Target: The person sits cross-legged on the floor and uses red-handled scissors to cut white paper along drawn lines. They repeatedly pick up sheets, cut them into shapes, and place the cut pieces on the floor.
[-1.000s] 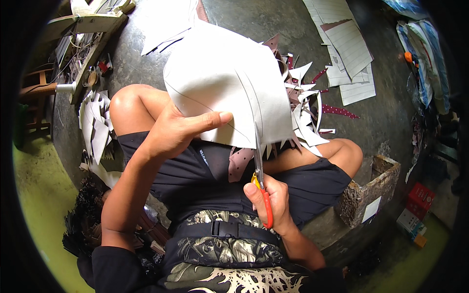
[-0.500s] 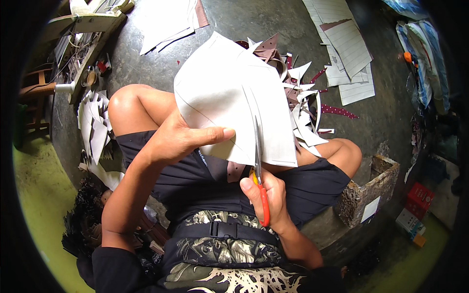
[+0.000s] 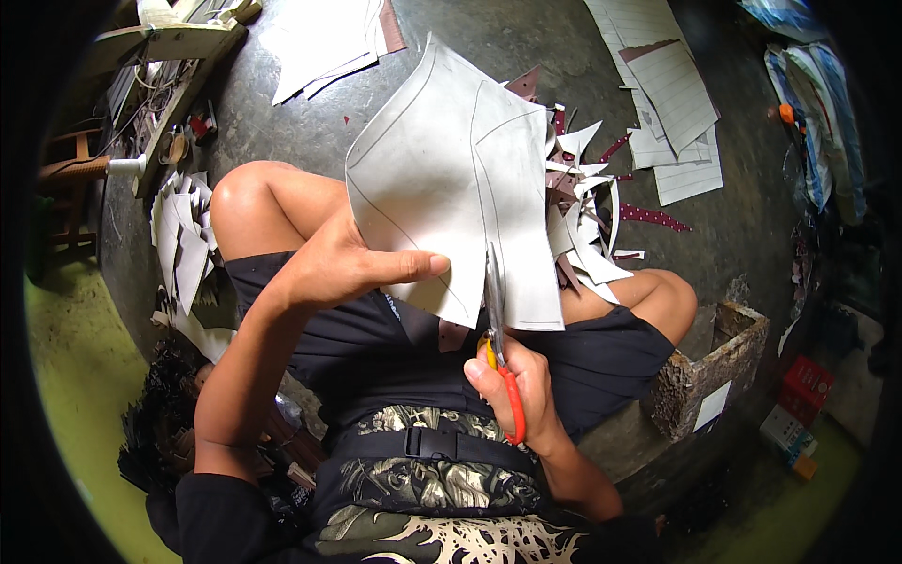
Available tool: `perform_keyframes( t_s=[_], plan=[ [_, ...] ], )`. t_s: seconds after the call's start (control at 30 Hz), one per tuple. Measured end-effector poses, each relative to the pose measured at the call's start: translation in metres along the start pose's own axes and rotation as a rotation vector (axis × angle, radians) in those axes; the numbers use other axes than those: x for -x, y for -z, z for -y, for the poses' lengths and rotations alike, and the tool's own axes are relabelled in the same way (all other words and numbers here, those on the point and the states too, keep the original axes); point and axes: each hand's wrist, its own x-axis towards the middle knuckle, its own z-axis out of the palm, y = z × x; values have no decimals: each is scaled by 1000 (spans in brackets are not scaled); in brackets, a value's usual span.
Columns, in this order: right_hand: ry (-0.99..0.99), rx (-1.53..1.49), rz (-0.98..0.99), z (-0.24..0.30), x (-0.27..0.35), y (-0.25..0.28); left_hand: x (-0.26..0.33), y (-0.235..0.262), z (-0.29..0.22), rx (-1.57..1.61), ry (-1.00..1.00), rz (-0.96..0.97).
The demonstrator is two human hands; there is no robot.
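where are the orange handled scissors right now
In the head view, just right of centre: the orange-handled scissors sit in the right hand, blades up into the large white marked sheet gripped by the left hand.

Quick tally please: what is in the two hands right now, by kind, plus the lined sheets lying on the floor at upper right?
Scissors with orange handles, in the right hand: 1
Large white sheet with drawn lines, held by the left hand: 1
Lined paper sheets on the floor: at least 3, overlapping, so the exact count cannot be told
Total: at least 5
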Motion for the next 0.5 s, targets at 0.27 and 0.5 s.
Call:
perform_keyframes(
  t_s=[0.27,0.5],
  plan=[
    [-10,-129,-26,2,-9,-7,5,-9,2,-34,-19,47],
    [-308,-350,358,10,-3,10,-1,17,-2,30,175,-2]
  ],
)
